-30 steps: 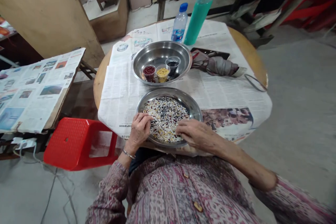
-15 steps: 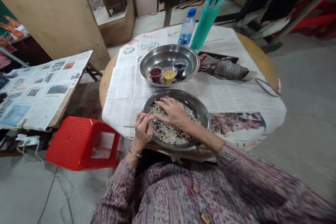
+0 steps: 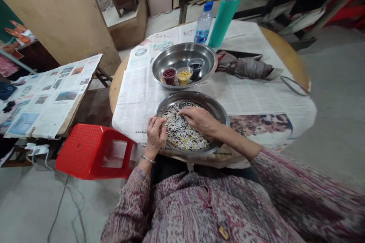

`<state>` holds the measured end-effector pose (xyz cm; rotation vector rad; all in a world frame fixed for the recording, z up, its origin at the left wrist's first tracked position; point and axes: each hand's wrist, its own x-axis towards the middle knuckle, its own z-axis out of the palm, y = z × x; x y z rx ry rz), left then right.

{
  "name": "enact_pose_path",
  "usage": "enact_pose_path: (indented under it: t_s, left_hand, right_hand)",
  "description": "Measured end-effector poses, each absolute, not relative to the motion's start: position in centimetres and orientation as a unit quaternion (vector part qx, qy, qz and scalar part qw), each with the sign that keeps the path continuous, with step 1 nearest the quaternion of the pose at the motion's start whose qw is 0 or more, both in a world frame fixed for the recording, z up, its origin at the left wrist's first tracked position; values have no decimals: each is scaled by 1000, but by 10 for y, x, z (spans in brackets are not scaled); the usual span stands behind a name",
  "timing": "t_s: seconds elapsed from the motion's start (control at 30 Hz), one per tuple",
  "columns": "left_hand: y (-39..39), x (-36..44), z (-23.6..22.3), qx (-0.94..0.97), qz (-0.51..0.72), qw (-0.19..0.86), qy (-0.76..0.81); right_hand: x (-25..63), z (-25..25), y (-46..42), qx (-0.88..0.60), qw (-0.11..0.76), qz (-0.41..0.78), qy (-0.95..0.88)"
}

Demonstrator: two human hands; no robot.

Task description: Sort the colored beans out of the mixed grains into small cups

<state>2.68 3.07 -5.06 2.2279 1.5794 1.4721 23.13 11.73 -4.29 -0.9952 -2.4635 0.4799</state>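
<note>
A steel basin [image 3: 219,112] near my lap holds mixed white grains [image 3: 178,127] with dark and yellow beans among them. My left hand [image 3: 155,133] is closed at its left rim, thumb on the inner side. Over the grains, my right hand [image 3: 199,120] has its fingers curled together with the tips down at the mix; what they hold is hidden. Behind stands a second steel basin [image 3: 178,51]. In it are three clear plastic cups: one of dark red beans [image 3: 169,76], one of yellow beans [image 3: 184,76] and one of black beans [image 3: 195,69].
Newspaper [image 3: 134,98] covers the round table. A blue-capped water bottle [image 3: 203,24], a teal bottle [image 3: 228,13] and a folded grey umbrella [image 3: 245,67] stand or lie beyond the basins. On the left are a red stool [image 3: 82,148] and a newspaper-covered side table [image 3: 54,98].
My right hand has shifted right and its spread fingers have drawn together. It is now apart from my left hand, which stays at the basin's left rim. The view has shifted slightly.
</note>
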Motion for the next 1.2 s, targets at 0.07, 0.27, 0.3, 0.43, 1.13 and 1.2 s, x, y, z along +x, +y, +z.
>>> enact_pose_path:
  t_s: [0.07,0.27,0.3,0.43,1.13,1.2]
  left_hand:
    - [31,27,-51,717,474,21,510]
    - [30,28,-52,715,479,24,509]
    - [30,28,-52,715,479,23,508]
    - [30,28,-52,717,471,22,513]
    - [29,30,-49,715,466,37,519]
    - [28,31,-48,713,467,43,521]
  right_hand:
    - [245,-36,111,-319,243,183,-897]
    - [251,-18,77,-133,151,144,-969]
    - [246,-20,74,-113,141,132,-975]
    - [223,-36,86,-123,165,94,-974]
    - [227,-45,82,-281,188,252,-907]
    - [213,-45,89,-293,220,277,-888]
